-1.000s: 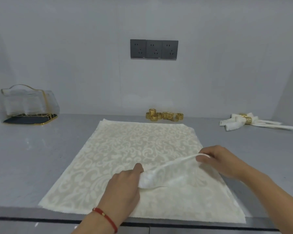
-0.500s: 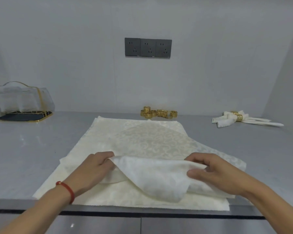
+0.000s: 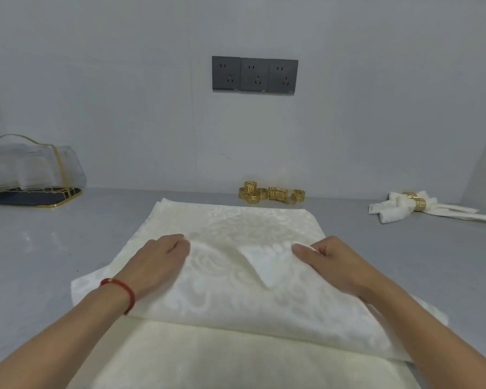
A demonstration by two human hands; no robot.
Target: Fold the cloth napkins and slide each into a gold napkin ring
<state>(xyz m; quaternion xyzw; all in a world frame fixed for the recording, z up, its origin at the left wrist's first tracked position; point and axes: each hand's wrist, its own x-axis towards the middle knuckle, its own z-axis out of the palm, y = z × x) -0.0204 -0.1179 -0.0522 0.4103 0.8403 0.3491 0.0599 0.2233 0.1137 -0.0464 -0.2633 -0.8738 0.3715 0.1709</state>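
Head view: the napkin (image 3: 244, 299) fills the lower centre of the frame on the counter (image 3: 40, 248), its near part doubled over toward the wall. The fold's long axis runs left to right. The left hand (image 3: 155, 265) and right hand (image 3: 334, 265) each pinch the folded edge, level with each other at mid-frame. The rings (image 3: 271, 193) lie upper centre, beyond the cloth, slightly nearer the right hand. A finished napkin (image 3: 415, 210) sits at right.

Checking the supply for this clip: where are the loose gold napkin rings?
In the head view, the loose gold napkin rings cluster at the counter's back against the wall, below the wall sockets, just beyond the spread napkin.
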